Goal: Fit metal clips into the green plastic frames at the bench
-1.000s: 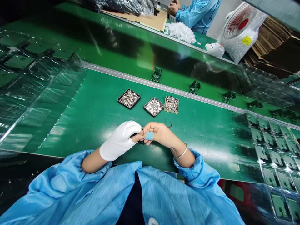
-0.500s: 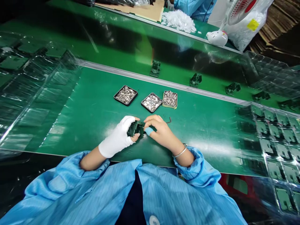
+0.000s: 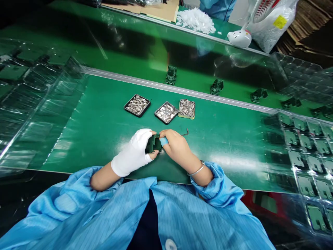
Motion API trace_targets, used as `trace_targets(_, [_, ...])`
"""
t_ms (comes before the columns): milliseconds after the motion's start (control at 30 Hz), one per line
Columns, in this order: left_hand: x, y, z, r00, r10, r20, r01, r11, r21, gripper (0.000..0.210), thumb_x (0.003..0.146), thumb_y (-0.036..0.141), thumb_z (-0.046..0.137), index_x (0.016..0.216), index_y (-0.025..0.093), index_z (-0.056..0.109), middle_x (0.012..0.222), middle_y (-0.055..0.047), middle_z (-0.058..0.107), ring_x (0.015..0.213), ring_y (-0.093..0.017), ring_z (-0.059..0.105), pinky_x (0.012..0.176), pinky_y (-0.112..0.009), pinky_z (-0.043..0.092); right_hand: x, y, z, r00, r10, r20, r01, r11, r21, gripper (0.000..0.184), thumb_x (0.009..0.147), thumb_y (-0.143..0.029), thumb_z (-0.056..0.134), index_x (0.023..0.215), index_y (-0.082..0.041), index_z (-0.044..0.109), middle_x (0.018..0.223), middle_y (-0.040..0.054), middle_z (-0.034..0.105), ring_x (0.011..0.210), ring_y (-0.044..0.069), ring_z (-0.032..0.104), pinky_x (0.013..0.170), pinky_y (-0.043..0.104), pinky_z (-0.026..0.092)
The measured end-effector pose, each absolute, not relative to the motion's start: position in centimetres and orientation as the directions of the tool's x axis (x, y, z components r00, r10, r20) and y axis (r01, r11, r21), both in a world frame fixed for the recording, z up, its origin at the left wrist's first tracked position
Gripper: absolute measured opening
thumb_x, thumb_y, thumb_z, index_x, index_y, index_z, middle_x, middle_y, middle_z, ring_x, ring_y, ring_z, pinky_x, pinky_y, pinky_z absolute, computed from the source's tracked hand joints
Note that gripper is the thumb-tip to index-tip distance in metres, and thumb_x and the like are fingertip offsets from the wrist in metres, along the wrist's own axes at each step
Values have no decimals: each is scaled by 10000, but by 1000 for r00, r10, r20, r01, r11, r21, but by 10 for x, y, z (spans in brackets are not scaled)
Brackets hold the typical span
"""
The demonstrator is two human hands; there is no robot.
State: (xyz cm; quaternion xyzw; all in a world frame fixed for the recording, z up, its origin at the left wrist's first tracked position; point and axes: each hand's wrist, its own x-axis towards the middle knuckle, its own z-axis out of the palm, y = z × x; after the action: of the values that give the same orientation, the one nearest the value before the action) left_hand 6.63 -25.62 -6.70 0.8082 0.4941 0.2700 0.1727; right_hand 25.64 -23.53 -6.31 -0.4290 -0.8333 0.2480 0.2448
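My left hand (image 3: 133, 151), in a white glove with bare fingertips, grips a dark green circuit board assembly (image 3: 154, 144) just above the table's front part. Fingers and thumb wrap its left side. My right hand (image 3: 175, 146), with blue tape on one finger, closes on the assembly's right side; any small part between those fingertips is hidden. Behind the right hand lies a small hex key (image 3: 185, 132). Farther back are a left black tray (image 3: 137, 115), a middle black tray (image 3: 166, 123) and a right tray (image 3: 186, 117), all holding small shiny metal parts.
Clear plastic trays with green boards stand left (image 3: 49, 100) and right (image 3: 293, 166). A metal rail (image 3: 145, 86) crosses behind the small trays; several board assemblies (image 3: 171, 75) stand beyond it. Farther back are a white pile (image 3: 195, 21), a fan (image 3: 240, 37) and another person's blue sleeve (image 3: 215, 8).
My right hand's fingers have curled in closer around the board assembly's right side. The assembly has turned slightly in my left hand. The whole view has shifted a little.
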Motion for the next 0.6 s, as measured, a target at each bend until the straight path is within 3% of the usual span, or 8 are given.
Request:
trace_targets(67, [66, -253, -60, 405, 891, 207, 696, -447, 562, 548, 737, 460, 605, 1178, 151, 502, 1144, -140, 589, 1079, -303, 572, 943, -431, 474, 255, -237, -61, -516, 843, 151, 633, 494, -597, 287, 774, -38, 426, 974, -204, 548, 1000, 65, 642, 962, 200, 583, 854, 310, 466])
trace_targets(200, [69, -241, -44, 463, 884, 66, 779, -442, 446, 191, 838, 288, 449, 898, 180, 595, 867, -80, 625, 864, -242, 616, 825, -368, 493, 251, -240, -53, -515, 854, 74, 716, 476, -511, 249, 816, -88, 461, 1007, -209, 565, 991, 61, 656, 925, 210, 602, 747, 292, 464])
trace_targets(367, [72, -233, -40, 490, 869, 76, 819, -488, 302, 215, 826, 211, 413, 727, 193, 603, 708, -70, 602, 834, -261, 631, 868, -414, 490, 246, -242, -49, -514, 857, 45, 746, 472, -470, 224, 847, -117, 463, 1022, -206, 572, 996, 65, 651, 926, 218, 605, 700, 290, 451])
trace_targets(600, [74, -235, -43, 477, 877, 67, 833, -475, 285, 211, 798, 216, 430, 716, 191, 623, 720, -89, 636, 878, -293, 660, 864, -446, 506, 241, -243, -47, -541, 839, 61, 748, 513, -421, 189, 861, -107, 445, 978, -175, 576, 954, 82, 644, 894, 213, 588, 737, 293, 444])
